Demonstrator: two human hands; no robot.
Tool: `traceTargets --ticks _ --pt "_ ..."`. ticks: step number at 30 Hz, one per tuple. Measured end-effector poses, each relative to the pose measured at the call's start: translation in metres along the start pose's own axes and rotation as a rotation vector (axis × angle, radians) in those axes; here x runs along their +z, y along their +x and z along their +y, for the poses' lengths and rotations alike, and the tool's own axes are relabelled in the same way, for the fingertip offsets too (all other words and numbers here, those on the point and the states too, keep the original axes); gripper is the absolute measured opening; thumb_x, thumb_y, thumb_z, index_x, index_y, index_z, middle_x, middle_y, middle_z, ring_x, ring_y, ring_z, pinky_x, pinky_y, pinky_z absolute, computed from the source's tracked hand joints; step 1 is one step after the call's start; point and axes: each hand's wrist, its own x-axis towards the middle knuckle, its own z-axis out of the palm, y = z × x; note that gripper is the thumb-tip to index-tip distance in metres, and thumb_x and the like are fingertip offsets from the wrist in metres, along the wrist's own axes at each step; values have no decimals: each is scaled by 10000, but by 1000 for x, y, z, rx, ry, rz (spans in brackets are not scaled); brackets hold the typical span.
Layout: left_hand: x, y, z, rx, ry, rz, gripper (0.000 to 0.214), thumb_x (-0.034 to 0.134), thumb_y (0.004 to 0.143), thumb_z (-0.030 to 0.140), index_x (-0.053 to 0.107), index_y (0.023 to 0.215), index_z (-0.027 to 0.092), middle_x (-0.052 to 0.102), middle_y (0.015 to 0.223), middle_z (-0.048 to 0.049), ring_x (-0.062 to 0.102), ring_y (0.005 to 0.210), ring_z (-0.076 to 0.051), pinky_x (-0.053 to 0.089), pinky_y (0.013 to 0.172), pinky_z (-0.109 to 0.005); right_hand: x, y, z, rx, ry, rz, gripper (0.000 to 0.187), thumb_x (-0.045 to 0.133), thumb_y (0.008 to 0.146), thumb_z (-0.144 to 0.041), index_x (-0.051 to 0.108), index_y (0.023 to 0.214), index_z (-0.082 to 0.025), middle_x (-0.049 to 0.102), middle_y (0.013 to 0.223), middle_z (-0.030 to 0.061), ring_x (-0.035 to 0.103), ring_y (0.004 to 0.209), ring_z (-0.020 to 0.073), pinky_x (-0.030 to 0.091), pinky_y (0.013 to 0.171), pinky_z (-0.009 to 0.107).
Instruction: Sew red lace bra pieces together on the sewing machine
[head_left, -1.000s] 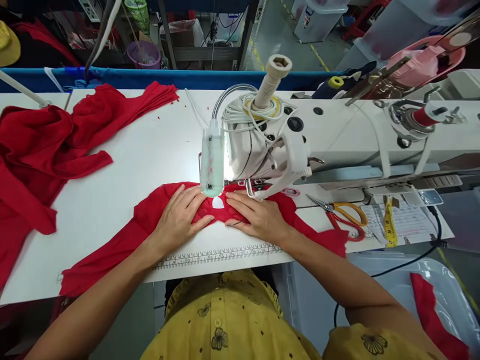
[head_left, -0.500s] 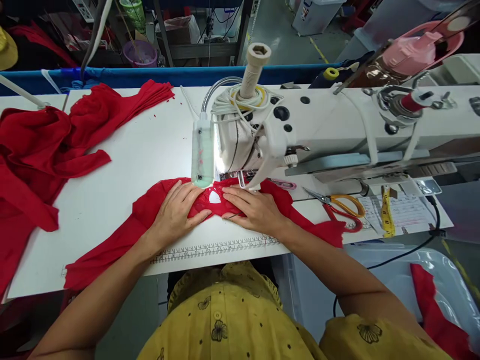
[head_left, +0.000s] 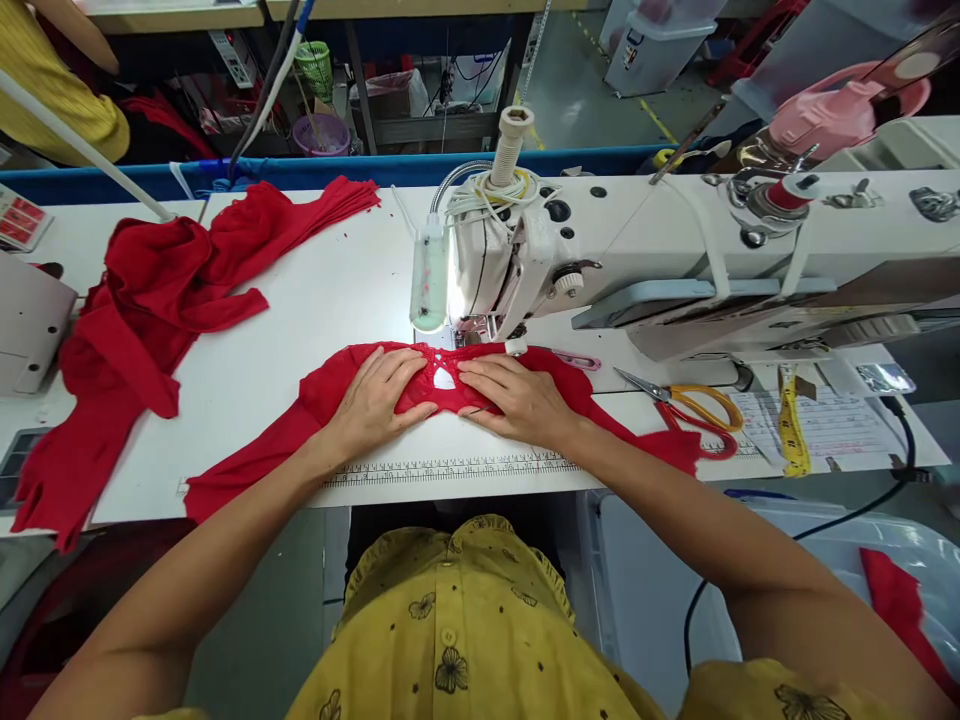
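Observation:
A red garment [head_left: 300, 420] lies flat on the white sewing table [head_left: 315, 300], its middle under the needle area of a white sewing machine [head_left: 637, 250]. My left hand [head_left: 379, 400] presses flat on the cloth just left of a small white label [head_left: 444, 379]. My right hand [head_left: 517, 400] lies flat on the cloth to the right of that label. Both hands have their fingers stretched toward the presser foot, which sits just beyond the fingertips. A lit lamp [head_left: 430, 275] hangs above the cloth.
A heap of red cloth pieces [head_left: 157, 300] lies at the table's left. Orange-handled scissors [head_left: 686, 398] and a yellow tape measure [head_left: 789, 430] rest to the right. A printed ruler [head_left: 450, 468] runs along the front edge. A clear bin [head_left: 862, 560] holding red cloth stands lower right.
The view has tilted and shifted, showing more of the left table. Both hands stay flat on the red garment and have slid slightly toward the needle.

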Motion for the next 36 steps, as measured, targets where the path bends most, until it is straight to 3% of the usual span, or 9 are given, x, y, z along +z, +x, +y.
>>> traceTargets --ticks 9,17,21,25,30,33,36 --pt "5 -9 4 -3 38 44 531 611 952 476 508 1382 182 592 1409 -133 523 1347 -273 300 1231 -544 -4 -2 1 -108 -33 -2 474 491 1029 -463 644 1308 -111 650 1379 133 596 1230 274 509 482 254" --pt "0 -8 5 6 57 5 539 620 946 476 506 1379 177 594 1398 -141 536 1327 -296 343 1201 -573 -8 -1 -3 -142 -86 16 434 498 1031 -431 647 1290 -117 647 1373 146 594 1232 271 496 481 241" --pt "-4 -12 16 64 57 112 402 612 967 348 552 1314 155 655 1304 -134 565 1280 -285 396 1168 -560 -16 -18 -15 -126 -143 113 271 531 1019 -258 676 1230 -169 689 1314 86 596 1222 218 494 541 230" --pt "-5 -12 33 200 18 195 243 561 985 202 611 1214 136 708 1173 -108 650 1113 -213 446 1145 -488 -20 -38 -26 -74 -134 117 209 559 990 -178 697 1148 -173 736 1187 57 629 1106 178 488 589 241" --pt "5 -10 42 355 88 35 391 571 996 366 612 1284 104 698 1255 -152 634 1221 -276 354 1205 -576 -16 -52 -26 -93 -155 93 256 564 944 -79 693 1154 -149 740 1192 44 631 1076 175 461 553 240" --pt "12 -16 40 362 173 -10 486 554 997 432 580 1347 96 659 1346 -160 580 1313 -299 235 1255 -602 -16 -61 -20 -77 -139 77 332 572 932 -64 672 1234 -156 727 1240 55 620 1133 184 480 571 227" --pt "15 -22 36 351 194 -29 507 524 1014 426 533 1404 103 619 1414 -150 533 1371 -292 176 1272 -599 -20 -69 -14 -22 -87 101 289 605 960 -156 685 1235 -195 742 1206 45 627 1132 184 506 594 219"
